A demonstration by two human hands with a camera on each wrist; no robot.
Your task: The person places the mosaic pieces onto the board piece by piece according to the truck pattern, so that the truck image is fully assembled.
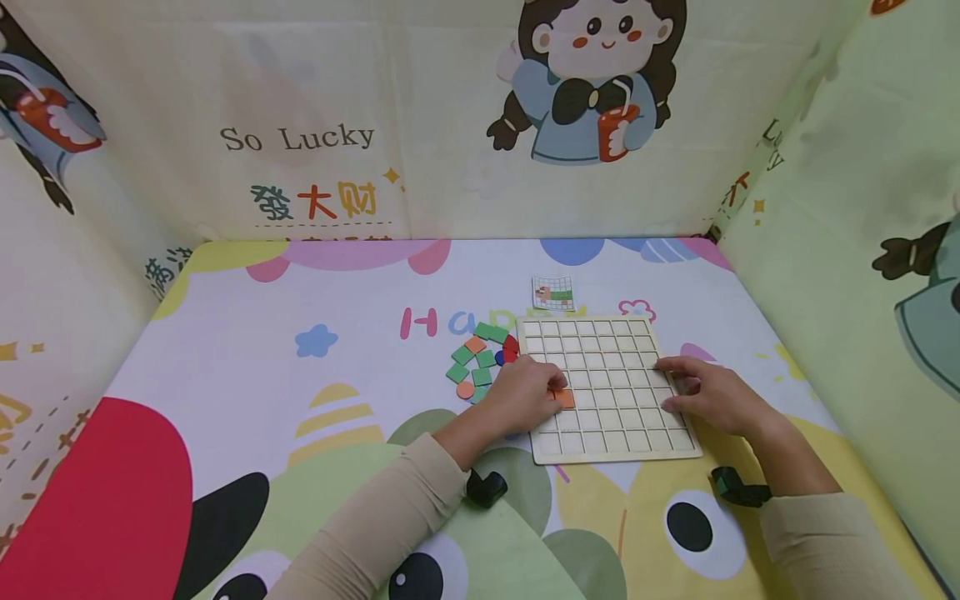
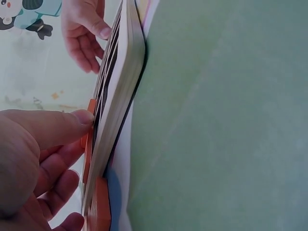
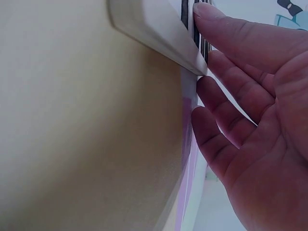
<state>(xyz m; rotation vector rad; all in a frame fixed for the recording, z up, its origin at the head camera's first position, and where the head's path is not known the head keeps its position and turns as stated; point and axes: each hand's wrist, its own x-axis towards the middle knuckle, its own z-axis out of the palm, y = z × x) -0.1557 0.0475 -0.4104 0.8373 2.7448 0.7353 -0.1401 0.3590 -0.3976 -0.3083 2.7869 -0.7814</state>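
A pale wooden grid board (image 1: 600, 358) lies on the table between the two hands. Over its left side, my left hand (image 1: 525, 392) pinches an orange square tile (image 2: 91, 106) against the grid with thumb and fingers. Another orange tile (image 1: 566, 399) shows on the grid beside the fingertips. My right hand (image 1: 708, 392) rests at the board's right edge, thumb on top and the other fingers loosely extended by the rim. Green tiles (image 1: 481, 377), an orange round piece (image 1: 465, 390) and red pieces (image 1: 511, 344) lie left of the board, partly hidden by my left hand.
Behind the board lies a small card (image 1: 552, 293) with a coloured grid picture. A printed cloth (image 1: 247, 358) covers the table, and patterned fabric walls (image 1: 435, 125) stand at the back and sides. Dark wrist devices (image 1: 486, 489) sit below both wrists.
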